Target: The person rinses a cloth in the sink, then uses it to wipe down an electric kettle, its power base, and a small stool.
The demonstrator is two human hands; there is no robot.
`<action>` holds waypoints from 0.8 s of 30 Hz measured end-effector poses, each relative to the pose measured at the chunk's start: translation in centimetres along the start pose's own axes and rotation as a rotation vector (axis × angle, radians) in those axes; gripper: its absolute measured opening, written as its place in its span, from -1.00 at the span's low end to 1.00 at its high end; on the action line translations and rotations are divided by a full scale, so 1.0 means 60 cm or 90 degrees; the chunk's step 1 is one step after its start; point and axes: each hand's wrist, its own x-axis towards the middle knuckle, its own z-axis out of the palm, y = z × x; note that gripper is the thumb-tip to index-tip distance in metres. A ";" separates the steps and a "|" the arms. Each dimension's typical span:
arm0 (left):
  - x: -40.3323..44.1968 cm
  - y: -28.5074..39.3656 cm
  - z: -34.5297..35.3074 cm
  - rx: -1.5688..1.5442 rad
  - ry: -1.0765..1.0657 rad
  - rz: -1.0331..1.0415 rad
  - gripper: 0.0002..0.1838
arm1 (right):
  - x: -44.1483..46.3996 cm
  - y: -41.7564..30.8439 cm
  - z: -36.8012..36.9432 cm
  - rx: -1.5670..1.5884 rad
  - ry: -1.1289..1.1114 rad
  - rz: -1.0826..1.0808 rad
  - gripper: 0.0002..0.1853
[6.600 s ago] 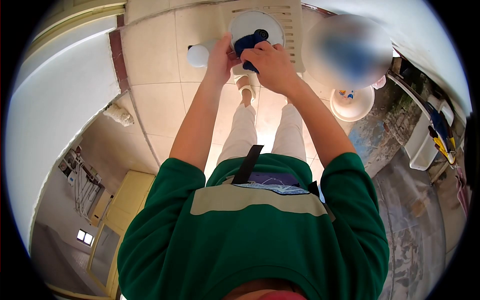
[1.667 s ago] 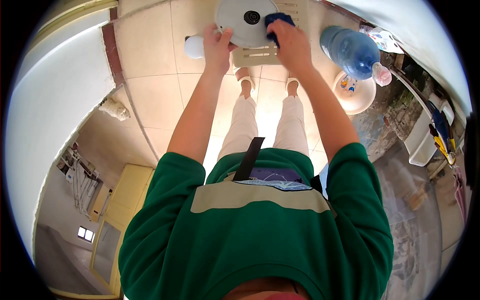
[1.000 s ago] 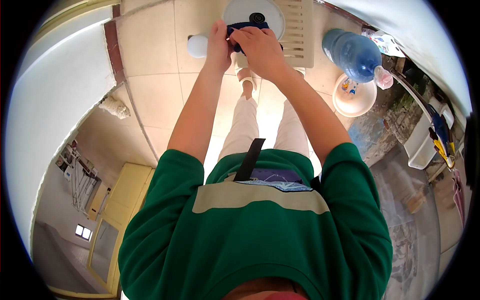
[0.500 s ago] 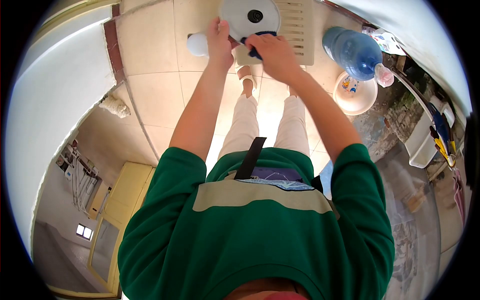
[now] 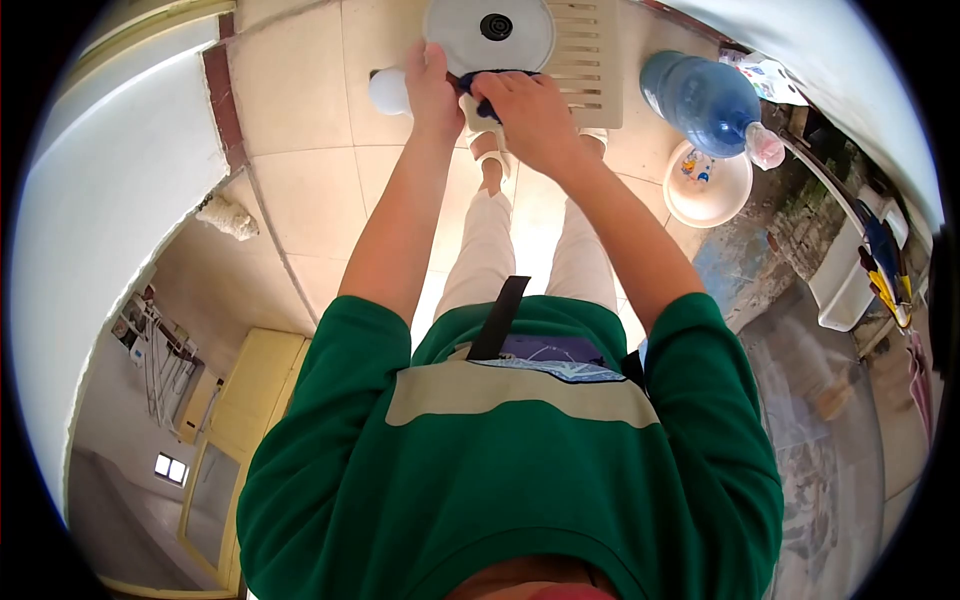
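A round white object with a black centre (image 5: 470, 38) is at the top of the head view, over a beige slatted stool (image 5: 597, 60). My left hand (image 5: 434, 95) grips the near left edge of the round object. In my right hand (image 5: 530, 115) is a dark blue cloth (image 5: 487, 80), pressed against the near edge of the round object, close to my left hand. The fingers of my right hand are bent over the cloth and hide part of it. A white rounded item (image 5: 389, 92) is just left of my left hand.
A large blue water bottle (image 5: 700, 100) lies to the right, its neck wrapped in pinkish plastic. A white basin (image 5: 708, 190) stands below it. Further right are a white tray (image 5: 842, 290) and yellow-handled tools (image 5: 888, 290). A pale wall (image 5: 120, 200) is at left.
The cloth was at the right edge of the round object, then moved left along its near side to beside my left hand. My left hand keeps its hold.
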 end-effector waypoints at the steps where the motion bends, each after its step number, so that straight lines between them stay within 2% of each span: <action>1: -0.002 0.003 -0.001 -0.004 -0.007 0.021 -0.68 | 0.000 -0.008 -0.005 0.016 0.010 0.008 -0.69; 4: -0.014 0.014 -0.001 -0.015 0.018 -0.042 -0.68 | -0.009 0.012 -0.010 0.034 0.003 0.006 -0.68; 6: -0.015 0.017 0.001 -0.018 0.021 -0.038 -0.67 | -0.014 0.019 -0.021 0.005 -0.051 0.042 -0.67; 10: -0.007 -0.009 -0.010 -0.006 0.005 -0.022 -0.62 | -0.011 0.008 -0.003 0.046 -0.005 0.033 -0.63; 12: -0.013 -0.024 -0.013 -0.014 -0.021 -0.020 -0.61 | 0.002 -0.003 0.025 0.108 0.055 0.006 -0.52; 13: -0.018 -0.021 -0.003 -0.047 0.002 -0.026 -0.61 | 0.018 -0.005 0.014 0.096 -0.068 0.051 -0.39; 16: -0.017 -0.008 -0.008 -0.034 0.031 -0.042 -0.63 | 0.035 -0.011 0.012 0.097 -0.046 0.047 -0.40; 20: -0.006 0.007 -0.017 -0.006 -0.029 -0.071 -0.64 | 0.031 -0.013 0.024 0.091 -0.017 0.041 -0.42; 24: 0.012 -0.004 -0.041 0.043 -0.007 -0.041 -0.66 | -0.008 0.020 0.017 0.103 -0.005 0.014 -0.57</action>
